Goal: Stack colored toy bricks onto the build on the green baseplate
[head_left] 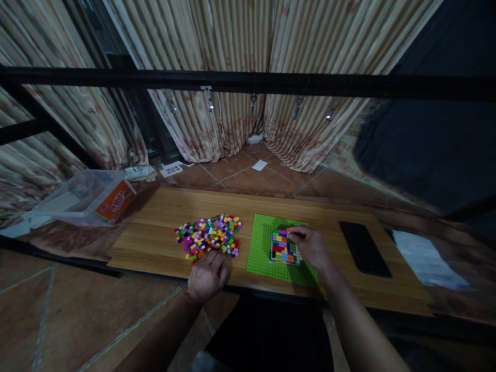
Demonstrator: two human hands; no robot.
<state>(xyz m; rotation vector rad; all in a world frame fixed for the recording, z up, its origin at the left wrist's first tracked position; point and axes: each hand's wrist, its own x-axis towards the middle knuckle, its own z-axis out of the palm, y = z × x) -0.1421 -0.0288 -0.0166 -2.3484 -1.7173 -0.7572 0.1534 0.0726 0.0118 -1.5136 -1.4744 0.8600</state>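
One brick block (281,248) on green baseplate (258,253)

My right fingers (296,232) bunched close at its far-right corner; my left fingers (212,257) curled by the loose bricks (211,235), both holds unclear. Bare counter (155,222) parted bricks from baseplate.

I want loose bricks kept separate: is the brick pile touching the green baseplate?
Apart: the head view shows a strip of tabletop between the brick pile and the green baseplate.

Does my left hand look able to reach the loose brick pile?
Probably yes: your left hand is at the near edge of the loose brick pile, with nothing visible between them.
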